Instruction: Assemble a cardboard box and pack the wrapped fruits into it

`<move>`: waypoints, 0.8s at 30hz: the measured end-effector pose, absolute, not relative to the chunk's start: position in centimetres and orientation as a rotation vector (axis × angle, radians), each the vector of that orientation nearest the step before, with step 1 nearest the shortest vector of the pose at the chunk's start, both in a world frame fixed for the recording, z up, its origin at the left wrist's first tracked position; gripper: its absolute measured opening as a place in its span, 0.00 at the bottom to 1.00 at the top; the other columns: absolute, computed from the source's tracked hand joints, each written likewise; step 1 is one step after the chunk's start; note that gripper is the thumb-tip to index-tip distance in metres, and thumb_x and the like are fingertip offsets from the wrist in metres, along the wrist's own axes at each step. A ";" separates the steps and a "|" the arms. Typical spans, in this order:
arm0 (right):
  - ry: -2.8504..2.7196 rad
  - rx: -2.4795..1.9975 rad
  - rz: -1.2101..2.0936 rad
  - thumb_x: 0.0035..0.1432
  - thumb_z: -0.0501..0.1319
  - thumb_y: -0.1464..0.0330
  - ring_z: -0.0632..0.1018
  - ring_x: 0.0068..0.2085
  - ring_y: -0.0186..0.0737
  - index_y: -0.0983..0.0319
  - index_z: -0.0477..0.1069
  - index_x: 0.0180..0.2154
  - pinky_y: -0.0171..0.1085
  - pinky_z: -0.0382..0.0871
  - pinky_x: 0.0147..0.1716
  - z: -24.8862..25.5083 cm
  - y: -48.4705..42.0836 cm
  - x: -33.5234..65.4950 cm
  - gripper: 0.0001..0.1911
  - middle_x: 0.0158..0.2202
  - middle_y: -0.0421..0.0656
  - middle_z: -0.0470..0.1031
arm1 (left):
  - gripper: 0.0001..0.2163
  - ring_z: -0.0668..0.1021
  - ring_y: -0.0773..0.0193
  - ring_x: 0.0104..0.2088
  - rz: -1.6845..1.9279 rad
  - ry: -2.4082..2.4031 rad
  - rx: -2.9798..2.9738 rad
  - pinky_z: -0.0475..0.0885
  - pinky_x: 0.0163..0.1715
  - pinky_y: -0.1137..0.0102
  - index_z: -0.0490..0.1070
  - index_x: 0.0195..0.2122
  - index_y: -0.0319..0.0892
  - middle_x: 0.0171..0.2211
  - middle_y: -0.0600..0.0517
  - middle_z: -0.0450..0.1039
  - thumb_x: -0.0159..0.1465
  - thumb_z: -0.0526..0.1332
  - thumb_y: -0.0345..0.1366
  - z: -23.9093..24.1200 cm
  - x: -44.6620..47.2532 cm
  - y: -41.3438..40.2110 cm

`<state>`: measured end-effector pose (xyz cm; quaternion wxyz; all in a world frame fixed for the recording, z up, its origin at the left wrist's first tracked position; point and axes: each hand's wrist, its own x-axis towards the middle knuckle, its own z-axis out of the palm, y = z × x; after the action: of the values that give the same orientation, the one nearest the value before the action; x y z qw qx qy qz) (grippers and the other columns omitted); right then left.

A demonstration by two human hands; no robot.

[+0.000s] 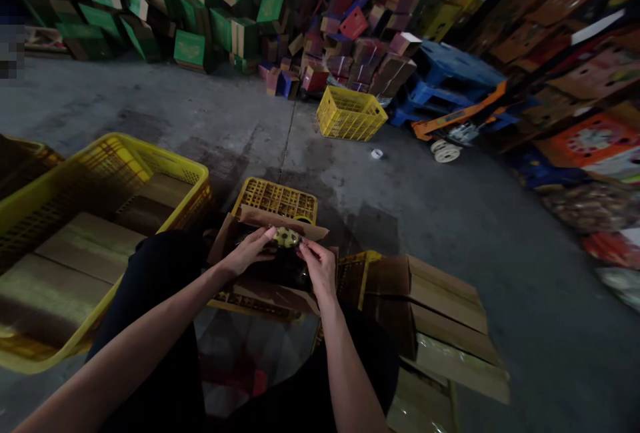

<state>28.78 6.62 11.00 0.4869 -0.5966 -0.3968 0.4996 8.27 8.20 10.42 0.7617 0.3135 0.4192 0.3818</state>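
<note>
Both my hands meet over an open brown cardboard box [240, 227] that rests on an upturned yellow crate [277, 198] between my knees. My left hand [249, 251] and my right hand [317, 266] are closed from either side on a small round yellowish patterned object [287, 238], held just above the box's dark inside. What lies deeper in the box is too dark to make out.
A large yellow crate [170, 165] with flat cardboard inside stands at my left. Folded cardboard boxes [440, 313] lie at my right. Farther off are another yellow crate [350, 114], an orange pallet jack [460, 119], blue pallets and heaps of green and red boxes.
</note>
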 end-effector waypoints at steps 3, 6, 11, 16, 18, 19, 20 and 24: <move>-1.023 -1.426 1.211 0.48 0.71 0.57 0.82 0.48 0.53 0.57 0.83 0.41 0.52 0.76 0.52 11.5 6.6 28.6 0.18 0.45 0.45 0.83 | 0.31 0.82 0.53 0.42 0.779 0.960 0.578 0.77 0.45 0.58 0.72 0.54 0.43 0.50 0.40 0.78 0.61 0.62 0.62 10.2 8.3 8.4; -1.132 -1.382 1.211 0.49 0.70 0.60 0.79 0.54 0.53 0.55 0.83 0.38 0.52 0.71 0.57 12.2 6.5 28.4 0.13 0.49 0.44 0.82 | 0.29 0.82 0.55 0.41 0.812 0.960 0.552 0.78 0.43 0.61 0.73 0.50 0.41 0.46 0.42 0.78 0.60 0.64 0.60 10.2 8.1 8.6; -1.197 -1.319 1.228 0.53 0.67 0.59 0.74 0.60 0.52 0.54 0.83 0.35 0.49 0.70 0.58 13.2 6.5 28.3 0.10 0.58 0.43 0.76 | 0.22 0.78 0.56 0.47 0.953 0.937 0.607 0.77 0.46 0.63 0.73 0.43 0.40 0.46 0.45 0.76 0.56 0.73 0.49 10.5 7.9 8.6; -1.027 -1.355 1.318 0.56 0.66 0.53 0.76 0.57 0.52 0.54 0.78 0.48 0.45 0.77 0.48 13.1 6.3 28.5 0.20 0.58 0.45 0.76 | 0.24 0.79 0.57 0.46 0.997 0.916 0.641 0.76 0.47 0.61 0.71 0.45 0.41 0.45 0.47 0.76 0.53 0.75 0.47 10.6 8.0 8.5; -0.984 -1.389 1.319 0.55 0.67 0.52 0.77 0.56 0.52 0.54 0.76 0.50 0.44 0.78 0.47 12.8 6.4 28.5 0.23 0.56 0.45 0.77 | 0.25 0.78 0.57 0.46 1.012 0.917 0.680 0.76 0.47 0.60 0.71 0.46 0.42 0.46 0.48 0.75 0.52 0.75 0.45 10.6 8.1 8.4; -0.971 -1.401 1.310 0.54 0.68 0.52 0.77 0.55 0.52 0.54 0.76 0.51 0.44 0.78 0.46 12.7 6.4 28.5 0.24 0.56 0.46 0.77 | 0.25 0.78 0.57 0.47 1.017 0.919 0.702 0.76 0.47 0.61 0.71 0.47 0.43 0.47 0.48 0.74 0.52 0.75 0.45 10.6 8.1 8.3; -0.960 -1.408 1.299 0.53 0.69 0.53 0.77 0.55 0.52 0.54 0.75 0.52 0.44 0.78 0.46 12.5 6.5 28.5 0.26 0.55 0.46 0.77 | 0.25 0.78 0.57 0.47 1.020 0.921 0.724 0.76 0.47 0.61 0.71 0.48 0.43 0.48 0.48 0.74 0.52 0.75 0.44 10.6 8.2 8.3; -0.971 -1.389 1.257 0.50 0.71 0.56 0.77 0.54 0.51 0.53 0.72 0.56 0.44 0.77 0.47 12.2 6.6 28.5 0.32 0.55 0.46 0.77 | 0.26 0.77 0.58 0.45 1.021 0.878 0.821 0.75 0.45 0.64 0.70 0.51 0.44 0.47 0.49 0.74 0.53 0.75 0.42 10.6 8.1 8.1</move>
<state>28.49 6.65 12.24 0.4931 -0.5727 -0.4002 0.5183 8.12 8.14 10.56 0.7050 0.3691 0.3949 0.4591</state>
